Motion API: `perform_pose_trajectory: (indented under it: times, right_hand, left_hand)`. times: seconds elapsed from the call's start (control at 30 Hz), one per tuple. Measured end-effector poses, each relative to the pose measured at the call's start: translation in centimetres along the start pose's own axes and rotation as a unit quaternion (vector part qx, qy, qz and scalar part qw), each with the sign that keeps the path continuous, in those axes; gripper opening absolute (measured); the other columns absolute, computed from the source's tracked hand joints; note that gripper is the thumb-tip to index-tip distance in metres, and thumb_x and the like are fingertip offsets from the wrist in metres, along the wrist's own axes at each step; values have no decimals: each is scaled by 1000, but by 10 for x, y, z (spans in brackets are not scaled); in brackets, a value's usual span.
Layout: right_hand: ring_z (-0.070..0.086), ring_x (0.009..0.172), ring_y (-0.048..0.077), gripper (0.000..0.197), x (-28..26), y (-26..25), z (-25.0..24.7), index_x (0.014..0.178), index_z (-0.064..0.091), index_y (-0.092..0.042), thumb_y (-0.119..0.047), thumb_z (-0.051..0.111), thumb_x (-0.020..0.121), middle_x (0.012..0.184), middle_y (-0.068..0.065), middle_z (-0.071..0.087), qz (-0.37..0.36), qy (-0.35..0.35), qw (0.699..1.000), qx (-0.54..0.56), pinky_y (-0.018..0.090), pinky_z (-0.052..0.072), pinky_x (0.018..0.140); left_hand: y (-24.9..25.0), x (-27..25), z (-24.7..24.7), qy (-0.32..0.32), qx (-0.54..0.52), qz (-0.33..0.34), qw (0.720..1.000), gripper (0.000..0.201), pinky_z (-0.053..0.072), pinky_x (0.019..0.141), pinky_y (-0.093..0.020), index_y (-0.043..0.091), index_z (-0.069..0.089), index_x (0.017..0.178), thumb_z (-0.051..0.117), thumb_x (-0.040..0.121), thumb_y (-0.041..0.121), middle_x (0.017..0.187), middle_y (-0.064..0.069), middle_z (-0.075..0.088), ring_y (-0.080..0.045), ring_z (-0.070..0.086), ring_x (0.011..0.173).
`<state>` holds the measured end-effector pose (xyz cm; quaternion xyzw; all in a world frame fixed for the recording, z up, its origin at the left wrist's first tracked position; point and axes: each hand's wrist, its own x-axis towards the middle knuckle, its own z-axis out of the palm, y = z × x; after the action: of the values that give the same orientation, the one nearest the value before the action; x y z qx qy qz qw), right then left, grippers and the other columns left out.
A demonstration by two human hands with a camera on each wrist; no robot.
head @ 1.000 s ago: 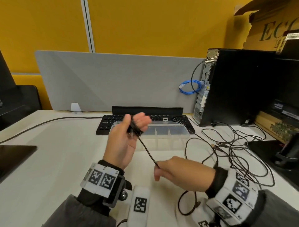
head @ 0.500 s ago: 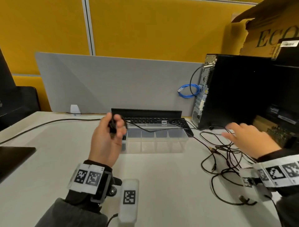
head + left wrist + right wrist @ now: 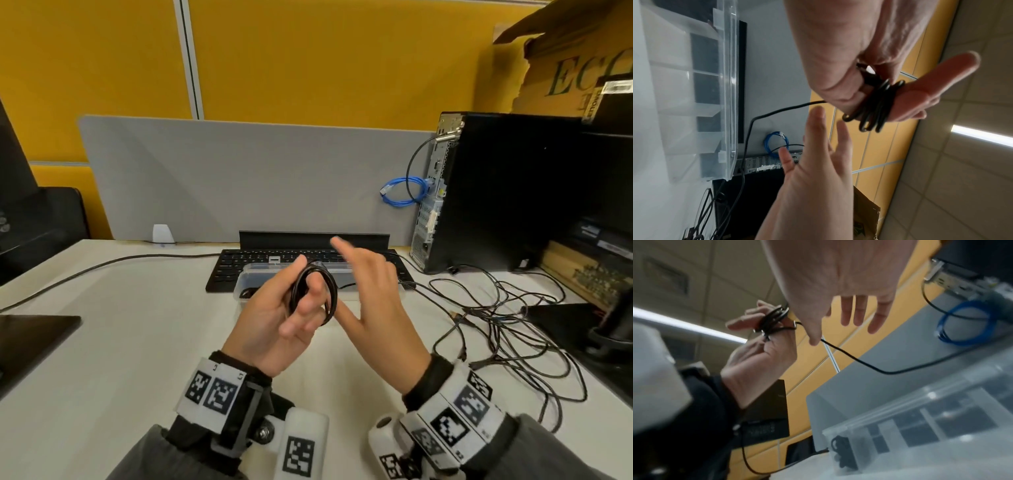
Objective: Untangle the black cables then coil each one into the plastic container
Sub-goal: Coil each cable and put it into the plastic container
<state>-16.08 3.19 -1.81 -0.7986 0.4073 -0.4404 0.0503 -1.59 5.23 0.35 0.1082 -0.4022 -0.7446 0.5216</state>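
Note:
My left hand (image 3: 274,308) is raised over the desk and grips a coil of black cable (image 3: 330,294) wound round its fingers, the thumb pressing on top. The coil (image 3: 877,104) shows several loops in the left wrist view. Its free length (image 3: 859,363) trails off to the right. My right hand (image 3: 370,294) is just right of the coil, fingers straight and spread, holding nothing. The clear plastic container (image 3: 253,274) stands behind both hands, with a small black coil (image 3: 840,454) in its left compartment. A tangle of black cables (image 3: 496,325) lies on the desk to the right.
A black keyboard (image 3: 229,263) lies behind the container, against a grey divider (image 3: 239,178). A black computer tower (image 3: 507,192) with a blue cable loop (image 3: 404,192) stands at the back right. Dark objects sit at the left edge (image 3: 30,335) and right edge (image 3: 582,325).
My right hand let go of the cable, reached right to the tangle, then came back beside the left hand, open. The left hand now holds more loops.

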Motion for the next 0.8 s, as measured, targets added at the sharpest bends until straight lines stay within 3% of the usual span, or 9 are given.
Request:
perform_pose_trajectory:
  times: [0.07,0.2,0.3,0.37,0.43,0.5,0.6,0.7,0.8]
  right_hand:
    - [39,114,7,31,5,1,4,116,55,-27,-36,41,91,118,-7,51,-39,-15,999,-29,31,38,92]
    - [51,56,3,21,4,1,-9,85,55,-16,-26,42,98,59,-11,58,21,-84,991,100,19,38,60]
    - [56,71,1,20,-11,-4,-21,100,60,-23,-30,42,98,74,-22,60,-14,-282,958,43,15,41,67]
    - [57,75,4,21,-15,-5,-28,99,61,-29,-37,42,97,83,-15,63,-32,-317,947,31,22,44,72]
    - [56,69,0,20,-8,-4,-38,92,62,-31,-43,46,93,76,-18,63,-65,-210,975,35,21,44,67]
    - [60,72,-4,14,5,1,-50,88,68,-30,-38,57,87,76,-21,65,-87,-49,994,44,18,47,68]
    - [63,87,-2,14,18,16,-56,96,71,-31,-30,60,87,91,-23,67,-55,15,998,32,22,50,81]
    - [56,99,-6,26,11,32,-50,112,61,-42,-39,43,94,113,-21,62,55,-208,976,-39,24,46,94]
    - [56,95,-4,27,-9,28,-40,108,61,-40,-44,37,96,110,-18,64,43,-385,919,-64,26,45,92]
  left_hand:
    - [-1,-2,9,8,11,-5,1000,46,40,37,-12,10,67,59,42,87,36,41,4,50,-2,40,23]
    - [6,3,13,119,-15,122,985,44,50,48,-14,6,74,69,43,87,32,59,-2,67,-4,62,47]
    - [10,9,-1,156,22,204,966,37,56,78,-22,-1,61,104,34,96,22,94,-12,73,-16,70,92]
    - [4,11,-7,198,156,172,952,33,50,93,-26,4,57,108,30,100,21,101,-10,72,-15,66,102]
    - [-3,9,-7,223,356,92,903,39,44,97,-27,9,62,107,31,100,33,98,-3,74,-7,66,100]
    - [-6,7,-3,163,467,-29,869,58,45,85,-22,9,66,103,27,93,51,88,-3,75,-10,67,90]
    - [-7,-2,6,7,416,-127,900,64,43,62,-23,7,67,80,29,91,56,63,-9,68,-20,63,58]
    - [-2,-3,16,30,225,-25,973,49,45,53,-19,8,70,63,40,89,36,45,-6,57,-13,53,40]
    - [3,7,5,103,105,87,985,45,53,66,-18,3,73,83,37,88,28,70,-7,71,-13,68,66]
